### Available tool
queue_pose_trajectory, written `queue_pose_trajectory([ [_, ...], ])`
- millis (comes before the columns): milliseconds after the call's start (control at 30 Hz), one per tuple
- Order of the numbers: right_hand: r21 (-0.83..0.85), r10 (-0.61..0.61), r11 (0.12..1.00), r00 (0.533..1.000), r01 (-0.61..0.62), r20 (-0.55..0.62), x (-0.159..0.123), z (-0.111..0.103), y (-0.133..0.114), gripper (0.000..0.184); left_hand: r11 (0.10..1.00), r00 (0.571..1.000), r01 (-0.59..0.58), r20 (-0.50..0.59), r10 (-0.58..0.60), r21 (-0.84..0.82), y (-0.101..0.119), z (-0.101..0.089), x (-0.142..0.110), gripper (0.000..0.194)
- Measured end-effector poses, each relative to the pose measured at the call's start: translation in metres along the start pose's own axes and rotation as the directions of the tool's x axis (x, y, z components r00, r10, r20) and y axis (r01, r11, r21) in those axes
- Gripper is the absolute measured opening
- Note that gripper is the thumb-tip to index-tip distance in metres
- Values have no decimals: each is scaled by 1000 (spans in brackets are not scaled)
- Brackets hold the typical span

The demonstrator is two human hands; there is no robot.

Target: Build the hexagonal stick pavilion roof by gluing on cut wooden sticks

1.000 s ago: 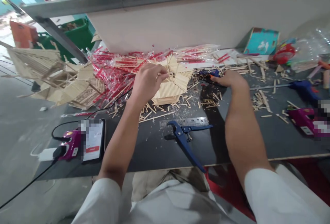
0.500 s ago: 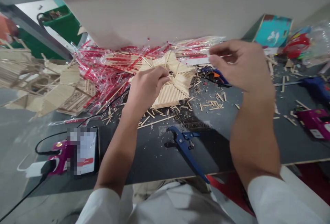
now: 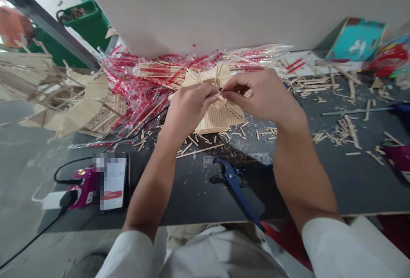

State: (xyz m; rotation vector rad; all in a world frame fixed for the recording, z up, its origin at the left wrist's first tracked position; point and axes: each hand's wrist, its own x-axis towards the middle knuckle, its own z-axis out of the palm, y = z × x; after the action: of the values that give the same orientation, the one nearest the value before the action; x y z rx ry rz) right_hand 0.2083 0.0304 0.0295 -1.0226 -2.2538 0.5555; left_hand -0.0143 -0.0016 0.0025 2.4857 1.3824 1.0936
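A small roof-like model of wooden sticks point(image 3: 218, 115) sits on the dark table point(image 3: 320, 175) in front of me. My left hand point(image 3: 188, 109) rests over its left side, fingers curled and pinched at its top. My right hand point(image 3: 262, 96) meets it there, thumb and forefinger pinched against the left fingertips on a small piece I cannot make out. Loose stick offcuts point(image 3: 198, 141) lie scattered around the model.
Blue cutting pliers point(image 3: 238, 188) lie near the front edge. A phone point(image 3: 113, 182) and a magenta device point(image 3: 85, 186) with cables sit at the left. Red-and-clear stick packets point(image 3: 144, 81) pile behind. Larger stick structures point(image 3: 64, 103) stand far left. A teal box point(image 3: 355, 39) is at the back right.
My right hand left the tools at the right, lifted, then came left and down to meet my left hand at the model's top. The view shifted slightly.
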Motion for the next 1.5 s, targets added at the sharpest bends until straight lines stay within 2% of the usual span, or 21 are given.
queue_pose_trajectory([
  [233,50,22,998,1000,-22,10,0,5,1,14,997,1000,15,14,-14,-70,-7,0,-1,11],
  [367,101,52,994,998,-49,-30,-1,8,2,13,985,995,80,75,-69,-152,-16,-12,-2,18],
  [467,130,104,987,994,-97,-45,-2,11,4,14,974,986,149,105,-133,-170,-20,-22,-3,12],
  [567,132,150,981,988,-145,-32,-3,13,6,18,965,985,166,89,-151,-202,-22,-26,-4,8],
  [900,184,99,979,993,-84,-70,-2,14,4,14,958,987,148,90,-130,-246,-20,-24,-2,8],
  [1167,181,80,981,996,-70,-49,-2,14,7,11,964,986,161,84,-146,-214,-20,-25,-1,6],
  [1500,231,117,966,993,-112,-7,-1,19,15,16,955,984,179,68,-167,-239,-22,-22,-1,9],
])
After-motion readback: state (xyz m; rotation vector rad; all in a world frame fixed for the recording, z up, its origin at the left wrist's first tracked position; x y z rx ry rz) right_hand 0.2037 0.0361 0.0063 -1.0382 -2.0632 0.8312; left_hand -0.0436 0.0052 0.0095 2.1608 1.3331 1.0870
